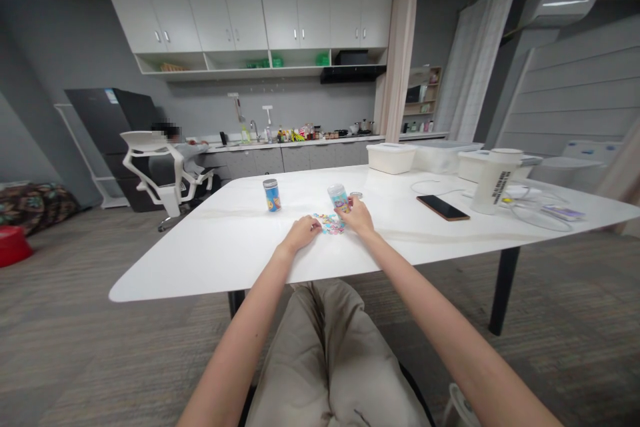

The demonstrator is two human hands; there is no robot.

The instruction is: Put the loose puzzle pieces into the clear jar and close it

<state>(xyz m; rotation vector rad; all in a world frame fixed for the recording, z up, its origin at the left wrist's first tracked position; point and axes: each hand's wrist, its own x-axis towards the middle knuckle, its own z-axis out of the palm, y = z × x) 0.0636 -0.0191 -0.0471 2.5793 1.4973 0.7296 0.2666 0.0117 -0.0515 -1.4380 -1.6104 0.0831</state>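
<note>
Resting left hand (303, 233) at small colourful pieces (331, 225) on white table (210, 253), cannot tell whether pinching any; holding tilted clear jar (338, 194) in right hand (359, 217) at their far edge. Beyond: phone (443, 207) rightward, blue jar (273, 196) leftward, then bottle (494, 180), tub (393, 159), seated person (193, 159), counter (297, 158).

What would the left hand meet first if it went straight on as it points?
Likely the colourful pieces just ahead of the left hand; it may be touching some, but contact is unclear.

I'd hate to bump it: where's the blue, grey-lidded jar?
In the head view, the blue jar stands on the white table, left of centre, beyond and slightly left of the left hand.
</note>
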